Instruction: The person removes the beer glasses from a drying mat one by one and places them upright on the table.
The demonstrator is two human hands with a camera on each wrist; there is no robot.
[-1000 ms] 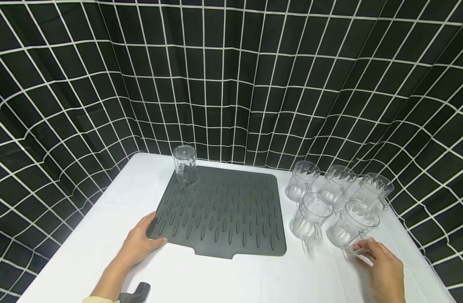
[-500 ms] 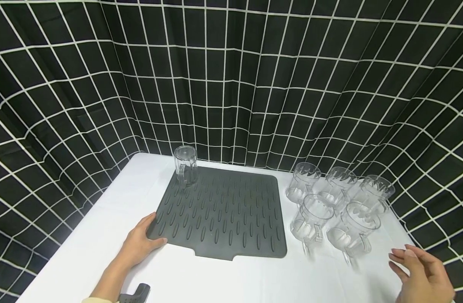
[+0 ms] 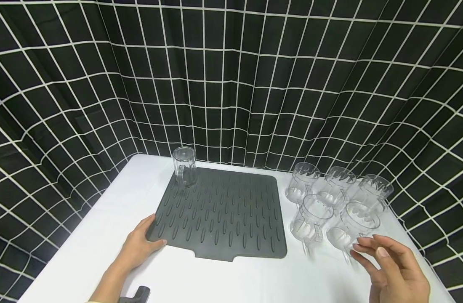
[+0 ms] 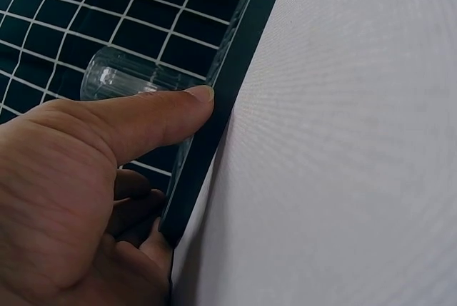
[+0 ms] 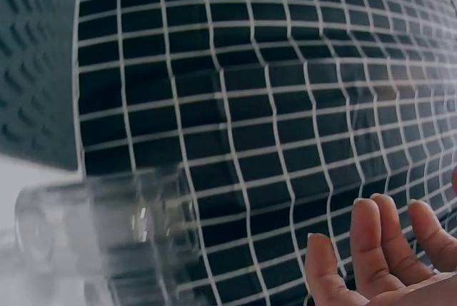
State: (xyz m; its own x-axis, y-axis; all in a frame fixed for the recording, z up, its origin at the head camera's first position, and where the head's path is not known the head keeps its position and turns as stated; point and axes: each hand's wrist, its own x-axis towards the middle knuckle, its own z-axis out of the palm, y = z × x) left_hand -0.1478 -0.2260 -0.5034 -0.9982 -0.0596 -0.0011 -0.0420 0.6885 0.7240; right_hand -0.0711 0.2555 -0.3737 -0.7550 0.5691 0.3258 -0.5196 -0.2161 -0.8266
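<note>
My left hand (image 3: 137, 244) lies at the near left corner of a dark grey drying mat (image 3: 224, 214). The thumb is straight along the front edge, and the other fingers lie at the left side; the left wrist view shows the thumb touching the mat's edge (image 4: 235, 63). My right hand (image 3: 398, 265) is at the lower right, fingers loosely bent and apart, nothing held. Its fingertips are beside the front right glass mug (image 3: 354, 225), overlapping its handle area in the head view. Another glass mug (image 3: 184, 168) stands upside down on the mat's far left corner.
Several clear mugs stand mouth up right of the mat: a front left mug (image 3: 311, 219) and a back row with one mug (image 3: 301, 183) nearest the mat. A black curtain (image 3: 224, 84) with white grid lines surrounds the white table (image 3: 262, 280).
My right hand drew back rightward from the front right mug's handle, then came back left toward it. My left hand stays at the mat's corner; the mugs have not moved.
</note>
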